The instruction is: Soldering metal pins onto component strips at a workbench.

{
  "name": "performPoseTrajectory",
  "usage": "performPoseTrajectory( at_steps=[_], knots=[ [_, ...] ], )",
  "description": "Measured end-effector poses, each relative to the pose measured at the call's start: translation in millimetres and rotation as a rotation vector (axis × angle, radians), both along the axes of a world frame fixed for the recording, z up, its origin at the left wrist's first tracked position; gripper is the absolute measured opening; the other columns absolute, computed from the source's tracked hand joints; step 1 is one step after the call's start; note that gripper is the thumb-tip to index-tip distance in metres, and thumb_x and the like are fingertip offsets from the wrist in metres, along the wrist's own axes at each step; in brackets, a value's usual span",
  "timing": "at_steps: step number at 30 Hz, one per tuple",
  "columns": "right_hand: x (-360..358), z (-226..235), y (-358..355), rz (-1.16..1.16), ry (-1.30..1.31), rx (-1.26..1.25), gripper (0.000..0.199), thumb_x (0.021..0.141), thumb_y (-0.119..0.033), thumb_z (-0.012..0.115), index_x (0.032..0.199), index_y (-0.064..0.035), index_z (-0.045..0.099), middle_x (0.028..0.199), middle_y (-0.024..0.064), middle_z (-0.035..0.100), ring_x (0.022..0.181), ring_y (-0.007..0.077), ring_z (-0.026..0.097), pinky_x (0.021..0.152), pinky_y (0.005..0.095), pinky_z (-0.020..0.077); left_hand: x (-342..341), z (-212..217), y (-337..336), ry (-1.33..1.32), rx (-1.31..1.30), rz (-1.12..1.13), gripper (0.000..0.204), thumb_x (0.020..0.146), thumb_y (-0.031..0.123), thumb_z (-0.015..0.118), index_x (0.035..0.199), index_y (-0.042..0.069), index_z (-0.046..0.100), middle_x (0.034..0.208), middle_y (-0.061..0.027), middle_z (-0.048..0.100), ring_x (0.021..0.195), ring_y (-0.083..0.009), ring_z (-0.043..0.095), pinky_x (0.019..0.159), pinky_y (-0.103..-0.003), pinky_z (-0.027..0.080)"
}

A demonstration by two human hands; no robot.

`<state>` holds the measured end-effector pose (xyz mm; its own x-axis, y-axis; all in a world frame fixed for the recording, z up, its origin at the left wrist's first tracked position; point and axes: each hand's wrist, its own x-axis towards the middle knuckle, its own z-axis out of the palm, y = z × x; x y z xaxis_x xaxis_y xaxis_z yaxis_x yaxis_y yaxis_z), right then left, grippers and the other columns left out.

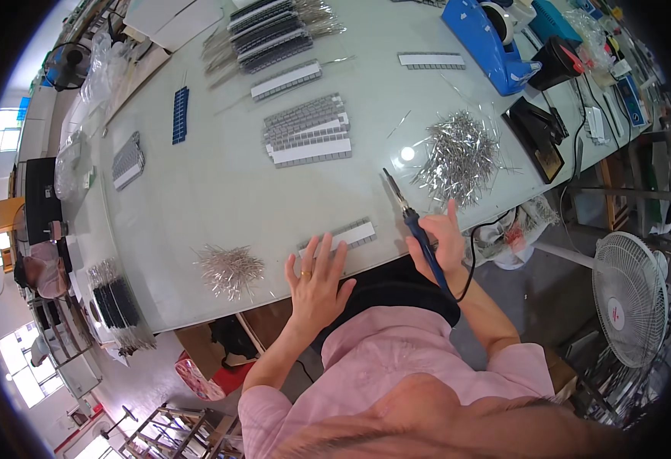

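Note:
My right hand (447,249) is closed around the blue handle of a soldering iron (414,223). The iron's metal tip points up and away over the table, left of a large heap of thin silvery wire pieces (458,159). My left hand (318,283), wearing a ring, lies with fingers spread at the table's near edge. Its fingertips rest on a grey and white segmented strip (357,234) and cover the strip's left part. To the left of that hand is a smaller heap of wire pieces (230,270).
Stacked grey strips (307,130) lie mid-table, with bundled dark strips (270,34) behind. A blue tape dispenser (488,46) and a black stand (534,138) are at the right. The iron's cord (471,264) hangs beside my right wrist. A white fan (630,298) stands right of the table.

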<state>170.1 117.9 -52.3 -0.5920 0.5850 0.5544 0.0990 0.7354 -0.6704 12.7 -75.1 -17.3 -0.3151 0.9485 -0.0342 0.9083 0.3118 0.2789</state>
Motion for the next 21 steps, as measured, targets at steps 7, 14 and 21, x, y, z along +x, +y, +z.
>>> performPoseTrajectory(
  at_steps=[7,14,21],
  knots=[
    [-14,5,-2,0.027,-0.054,0.075,0.039,0.076,-0.007,0.073,0.109,-0.0028,0.053,0.089,0.0109,0.064,0.079,0.027,0.063,0.112,0.0517,0.0258,4,-6,0,0.011,0.047,0.019,0.066,0.081,0.029,0.068,0.141,0.014,0.044,0.149,-0.011,0.035,0.136,-0.029,0.032,0.108,-0.056,0.016],
    [19,31,1,-0.048,-0.045,-0.176,0.026,0.075,-0.007,0.071,0.095,-0.0012,0.056,0.078,0.0116,0.062,0.068,0.0276,0.063,0.105,0.0533,0.0375,-1,-10,9,0.057,0.09,-0.017,0.066,0.081,0.037,0.069,0.14,0.017,0.046,0.146,-0.0087,0.039,0.135,-0.0265,0.035,0.108,-0.053,0.016],
    [50,50,-8,-0.036,-0.127,-0.093,0.018,0.069,-0.007,0.073,0.082,-0.0051,0.061,0.072,0.0068,0.065,0.067,0.0236,0.064,0.079,0.0413,0.0519,-3,-4,15,-0.004,0.126,-0.021,0.063,0.082,0.033,0.068,0.139,0.015,0.047,0.148,-0.0107,0.037,0.136,-0.0284,0.032,0.109,-0.055,0.013]
  ],
)
